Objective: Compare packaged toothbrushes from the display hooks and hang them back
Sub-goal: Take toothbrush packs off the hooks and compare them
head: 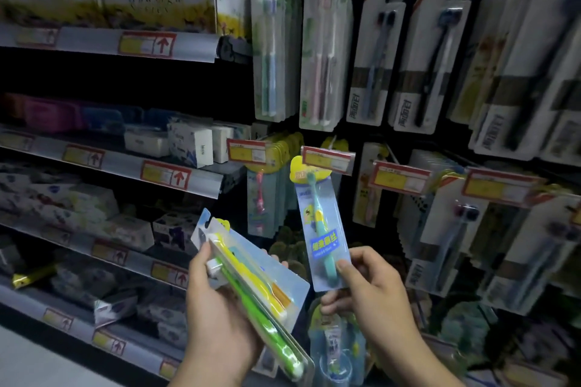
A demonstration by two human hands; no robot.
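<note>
My left hand [217, 308] grips a flat blister pack [251, 286] with a yellow and a green toothbrush, tilted down to the right. My right hand [371, 289] pinches the bottom of a light-blue pack [320, 226] holding one teal children's toothbrush with a yellow top card. That pack stands nearly upright, its top just below the price tag [327, 160] at the end of a display hook. I cannot tell whether it hangs on the hook. More yellow-topped packs [267, 192] hang on the hook to the left.
Upper hooks carry rows of adult toothbrush packs [323, 50], [427, 53]. At left, shelves [110, 166] hold boxed goods behind price strips. More hanging packs [446, 236] fill the right side. A small toothbrush-and-cup set [333, 349] hangs below my hands.
</note>
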